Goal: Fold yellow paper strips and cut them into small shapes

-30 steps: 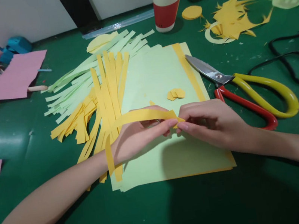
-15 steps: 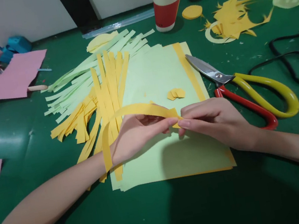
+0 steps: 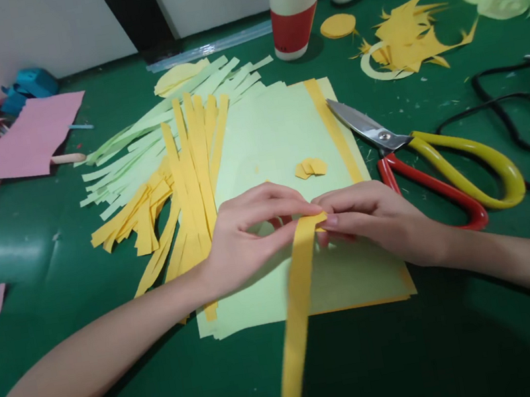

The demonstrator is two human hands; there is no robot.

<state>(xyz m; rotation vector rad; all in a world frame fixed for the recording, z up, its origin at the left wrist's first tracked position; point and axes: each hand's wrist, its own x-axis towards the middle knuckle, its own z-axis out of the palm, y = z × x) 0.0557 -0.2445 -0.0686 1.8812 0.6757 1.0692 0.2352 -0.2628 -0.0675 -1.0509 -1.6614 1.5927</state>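
Note:
A yellow paper strip (image 3: 294, 294) is pinched at its folded upper end between both hands, and its long tail hangs down toward the table's near edge. My left hand (image 3: 260, 233) closes on the strip's left side with thumb and forefinger. My right hand (image 3: 374, 221) grips the folded end from the right. Both hover over a stack of light green paper sheets (image 3: 243, 155). Just beyond the fingers lie several small folded yellow paper pieces (image 3: 310, 168). Loose yellow strips (image 3: 190, 170) spread over the sheets' left side, beside my left hand.
Scissors (image 3: 386, 136) with red and yellow handles lie right of the sheets. Green strips (image 3: 137, 151) fan out at the left, near pink paper (image 3: 34, 138). A red and white paper cup (image 3: 294, 19) stands at the back, with yellow scraps (image 3: 410, 34) and a black cord (image 3: 508, 113) at right.
The strip's long tail has swung from over my left wrist down toward me. My left fingers have shifted over the folded end. My right hand keeps its pinch.

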